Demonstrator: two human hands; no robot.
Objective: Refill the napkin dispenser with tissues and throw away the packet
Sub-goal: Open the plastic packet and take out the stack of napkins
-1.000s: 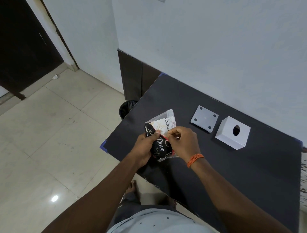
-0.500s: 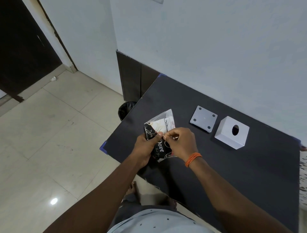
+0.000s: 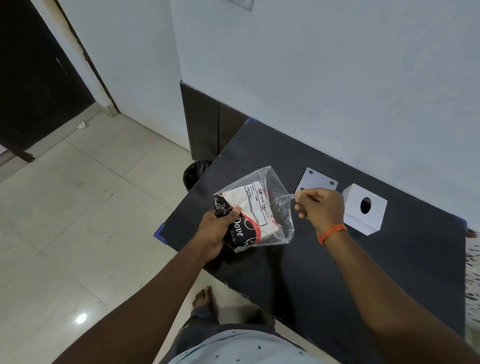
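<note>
Clear packet [image 3: 255, 207] flap now pulled open rightward by right hand [image 3: 320, 207].

Small print on the tissue packet [image 3: 255, 207] label too fine to read; lower left corner covered by the left hand [image 3: 217, 233]. Right hand [image 3: 320, 207] hides the flat white plate's [image 3: 318, 180] near corner. Black bin [image 3: 195, 172] mostly hidden behind the table [image 3: 363, 272] edge. Switch plate [image 3: 240, 3] cut off at top.

Packet [image 3: 255, 210] above table [image 3: 376, 272]; plate [image 3: 315, 182] left of dispenser [image 3: 363, 210]
</note>
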